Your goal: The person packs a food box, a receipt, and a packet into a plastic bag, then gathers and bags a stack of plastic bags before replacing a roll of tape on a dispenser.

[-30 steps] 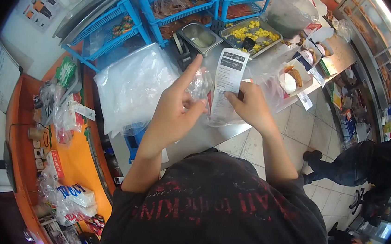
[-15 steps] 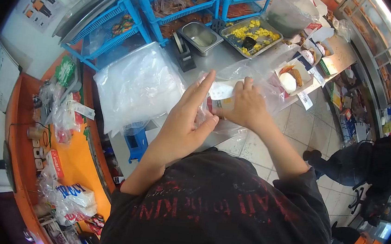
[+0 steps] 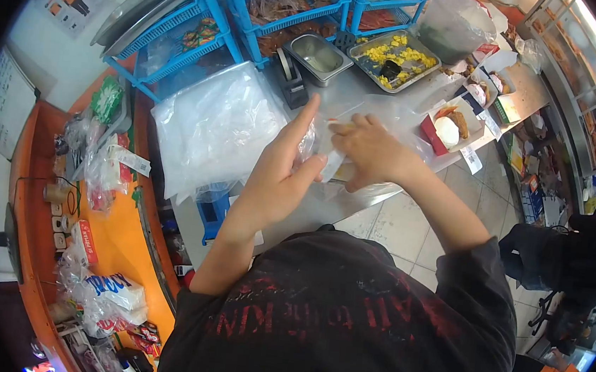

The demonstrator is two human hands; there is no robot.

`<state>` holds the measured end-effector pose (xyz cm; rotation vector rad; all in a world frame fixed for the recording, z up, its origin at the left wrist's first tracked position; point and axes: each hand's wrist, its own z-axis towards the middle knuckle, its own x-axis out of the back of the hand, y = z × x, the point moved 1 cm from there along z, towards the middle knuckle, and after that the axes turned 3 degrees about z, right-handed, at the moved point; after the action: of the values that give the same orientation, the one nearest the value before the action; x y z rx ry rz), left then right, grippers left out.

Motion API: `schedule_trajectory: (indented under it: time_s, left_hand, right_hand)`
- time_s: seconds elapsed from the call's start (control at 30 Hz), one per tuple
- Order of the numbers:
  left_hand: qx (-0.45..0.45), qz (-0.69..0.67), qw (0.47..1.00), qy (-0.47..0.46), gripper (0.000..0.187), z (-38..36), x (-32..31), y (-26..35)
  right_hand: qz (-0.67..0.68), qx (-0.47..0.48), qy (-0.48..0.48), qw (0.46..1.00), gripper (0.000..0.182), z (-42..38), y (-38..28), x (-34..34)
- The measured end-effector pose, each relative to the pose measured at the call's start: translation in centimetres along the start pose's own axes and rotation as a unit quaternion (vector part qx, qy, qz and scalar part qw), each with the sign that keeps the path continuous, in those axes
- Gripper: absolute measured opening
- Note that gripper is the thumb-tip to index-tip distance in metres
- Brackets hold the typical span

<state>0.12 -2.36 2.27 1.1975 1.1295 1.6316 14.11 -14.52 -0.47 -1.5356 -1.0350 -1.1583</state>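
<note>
Near the metal counter's front edge lies a clear plastic bag (image 3: 368,111) with something partly hidden under my hands. My left hand (image 3: 281,170) is upright at the bag's left side, its fingers stretched and thumb apart. Over the bag, palm down, my right hand (image 3: 372,153) has its fingers spread, slightly blurred. A small white paper (image 3: 332,165) shows between the two hands. Left of them is a stack of clear plastic bags (image 3: 222,126). To the right stands an open red and white box (image 3: 452,128) with food inside.
A tape dispenser (image 3: 292,79), an empty metal pan (image 3: 318,57) and a tray of yellow food (image 3: 394,61) stand behind my hands. Blue racks (image 3: 299,16) rise at the back. A person in dark clothes (image 3: 554,254) is at the right.
My right hand has shifted slightly left and spread its fingers. The white paper between my hands has moved lower and turned. The camera view has shifted a little.
</note>
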Motion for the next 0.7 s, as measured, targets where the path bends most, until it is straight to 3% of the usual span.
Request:
schedule_trajectory:
  time_s: [0.03, 0.07, 0.1, 0.17, 0.37, 0.43, 0.47, 0.53, 0.57, 0.6, 0.63, 0.67, 0.7]
  left_hand:
    - [0.055, -0.039, 0.998, -0.011, 0.063, 0.1, 0.1, 0.3]
    - [0.054, -0.037, 0.998, -0.009, 0.063, 0.4, 0.3, 0.1]
    - [0.051, -0.03, 0.998, 0.014, 0.063, 0.6, 0.5, -0.5]
    - [0.051, -0.023, 0.998, 0.041, 0.063, 1.1, 0.9, -1.6]
    - [0.049, -0.069, 0.994, 0.065, 0.063, 2.6, 1.1, -3.0]
    - [-0.062, 0.082, 0.989, 0.105, 0.063, 3.6, 1.0, -5.3]
    - [-0.062, 0.084, 0.989, 0.106, 0.063, 4.1, 1.1, -6.1]
    - [-0.106, 0.372, 0.903, 0.185, 0.063, 4.6, 1.2, -6.1]
    - [-0.107, 0.372, 0.903, 0.185, 0.063, 4.5, 1.0, -5.4]
    - [-0.079, 0.119, 0.981, 0.128, 0.065, 4.1, 0.8, -4.7]
    - [-0.044, -0.144, 0.987, 0.059, 0.066, 3.7, 0.5, -3.3]
    - [-0.042, -0.146, 0.987, 0.058, 0.066, 3.0, 0.7, -1.9]
    - [-0.007, -0.191, 0.981, -0.04, 0.066, 2.1, 1.1, -0.7]
  right_hand:
    - [-0.039, 0.047, -0.003, 0.998, 0.057, 0.9, 0.1, -0.7]
    - [-0.079, 0.095, -0.006, 0.992, 0.05, 1.5, 0.0, -1.0]
    - [-0.08, 0.097, -0.004, 0.992, 0.05, 1.9, 0.1, -1.0]
    - [-0.162, 0.051, -0.154, 0.973, 0.048, 2.3, -0.2, -0.9]
    - [-0.179, 0.093, -0.206, 0.957, 0.047, 4.3, -0.3, -1.5]
    - [-0.207, 0.076, -0.243, 0.945, 0.047, 4.5, -1.8, -0.3]
    - [-0.233, 0.056, -0.278, 0.93, 0.047, 4.6, -2.5, 0.3]
    - [-0.241, 0.049, -0.279, 0.928, 0.048, 5.1, -2.6, -0.1]
    - [-0.25, 0.038, -0.282, 0.926, 0.05, 5.2, -2.4, -0.3]
    - [-0.25, 0.037, -0.281, 0.926, 0.05, 5.4, -2.0, -0.7]
    - [-0.208, 0.037, -0.271, 0.939, 0.052, 5.4, -1.3, -1.1]
    - [-0.164, 0.038, -0.263, 0.95, 0.054, 5.3, -0.9, -1.4]
    - [-0.163, 0.039, -0.265, 0.95, 0.054, 5.0, -0.6, -1.4]
